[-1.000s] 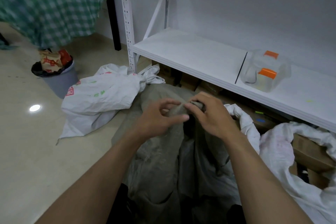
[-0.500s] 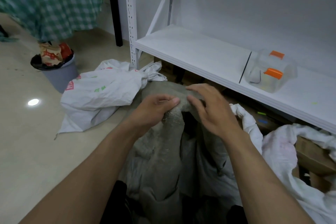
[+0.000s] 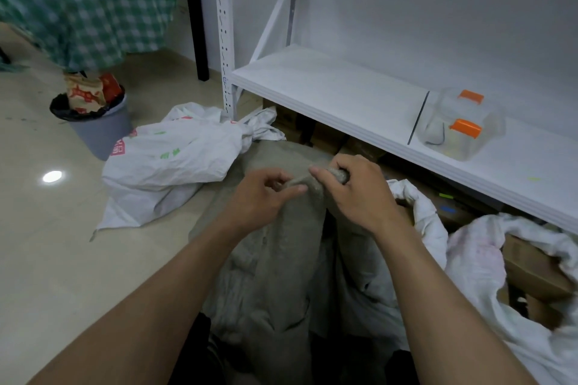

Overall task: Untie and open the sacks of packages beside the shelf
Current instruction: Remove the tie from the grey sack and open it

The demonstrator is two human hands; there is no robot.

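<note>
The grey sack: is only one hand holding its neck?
No, the left hand and right hand both grip the neck of the grey sack.

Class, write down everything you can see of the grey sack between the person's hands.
The grey sack looks like coarse, dull woven cloth, creased and slumped, standing before the white shelf beside a printed white sack. Its top is bunched into a twisted neck. The left hand pinches that neck; the right hand curls round its end.

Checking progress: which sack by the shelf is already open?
The plain white sack on the far right: its mouth gapes over cardboard boxes. The printed white sack is knotted; the left hand and right hand grip the neck of the grey sack.
</note>
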